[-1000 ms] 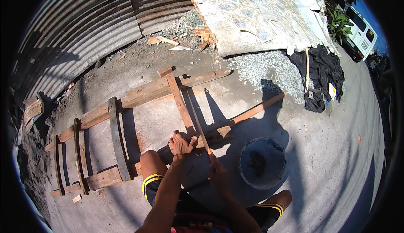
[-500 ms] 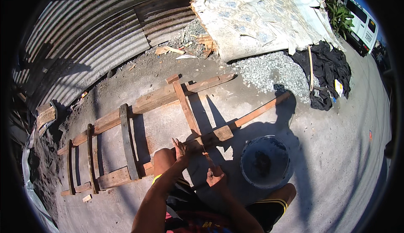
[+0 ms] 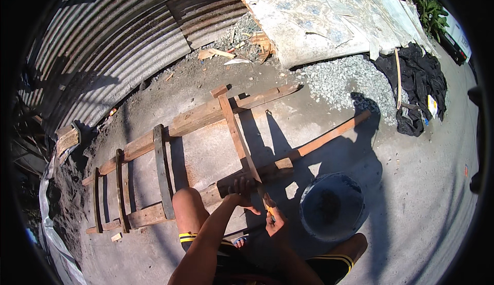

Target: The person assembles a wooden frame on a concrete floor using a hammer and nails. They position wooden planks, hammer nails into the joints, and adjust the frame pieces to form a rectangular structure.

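A ladder-like wooden frame (image 3: 135,149) lies on the concrete, with two long rails and several crosspieces. My left hand (image 3: 240,191) rests on the near rail (image 3: 210,195), fingers stretched over the wood and thumb apart. Closed round the orange-brown handle of a handsaw (image 3: 268,206) is my right hand (image 3: 277,223). The saw's narrow blade, seen nearly edge-on, points away from me over the end of a reddish crosspiece (image 3: 234,129) where it meets the near rail. Whether the teeth are in the wood, I cannot tell.
A grey bucket (image 3: 333,236) with dark contents stands right of my right hand. Beyond the frame lie a gravel pile (image 3: 342,84), a pale worn sheet (image 3: 329,22) and black cloth (image 3: 419,82). A corrugated metal fence (image 3: 123,38) runs along the back left.
My left hand has gone from raised, on edge, to lying over the near rail. My right hand and the saw have shifted slightly right in view. The whole view has shifted a little.
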`<state>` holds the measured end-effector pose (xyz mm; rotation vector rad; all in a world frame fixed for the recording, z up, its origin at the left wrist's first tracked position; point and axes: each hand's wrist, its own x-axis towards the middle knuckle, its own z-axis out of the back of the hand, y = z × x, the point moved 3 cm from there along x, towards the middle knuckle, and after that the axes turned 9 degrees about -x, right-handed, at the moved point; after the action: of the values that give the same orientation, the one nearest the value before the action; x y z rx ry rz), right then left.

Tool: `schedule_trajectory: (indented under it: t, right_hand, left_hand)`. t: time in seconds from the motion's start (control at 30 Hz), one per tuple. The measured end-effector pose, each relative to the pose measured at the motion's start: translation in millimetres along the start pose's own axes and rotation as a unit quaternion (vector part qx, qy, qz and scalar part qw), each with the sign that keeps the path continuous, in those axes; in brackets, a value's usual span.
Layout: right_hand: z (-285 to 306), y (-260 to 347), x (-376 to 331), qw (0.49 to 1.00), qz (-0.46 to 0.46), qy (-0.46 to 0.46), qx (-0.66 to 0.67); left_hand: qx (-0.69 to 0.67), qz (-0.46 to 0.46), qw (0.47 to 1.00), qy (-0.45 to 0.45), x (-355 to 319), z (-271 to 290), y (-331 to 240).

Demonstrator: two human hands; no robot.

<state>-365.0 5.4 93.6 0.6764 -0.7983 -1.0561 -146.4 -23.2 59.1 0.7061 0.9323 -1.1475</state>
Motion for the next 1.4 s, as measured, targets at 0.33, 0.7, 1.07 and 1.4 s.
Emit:
schedule_trajectory:
  t: [0.33, 0.7, 1.07, 1.4]
  right_hand:
    - [39, -2, 41, 0.993, -0.083, -0.087, -0.021]
    - [44, 22, 56, 0.993, -0.025, -0.08, -0.081]
    - [92, 61, 38, 0.992, -0.023, -0.041, -0.117]
    - [7, 47, 20, 0.99, -0.007, 0.115, -0.085]
  left_hand:
    - [0.07, -0.105, 0.991, 0.042, -9, 23, 13]
    - [-0.019, 0.037, 0.995, -0.09, 50, -24, -7]
    - [-0.241, 0.017, 0.918, -0.314, -9, 18, -29]
    - [-0.452, -0.091, 0.65, -0.604, 81, 19, 11]
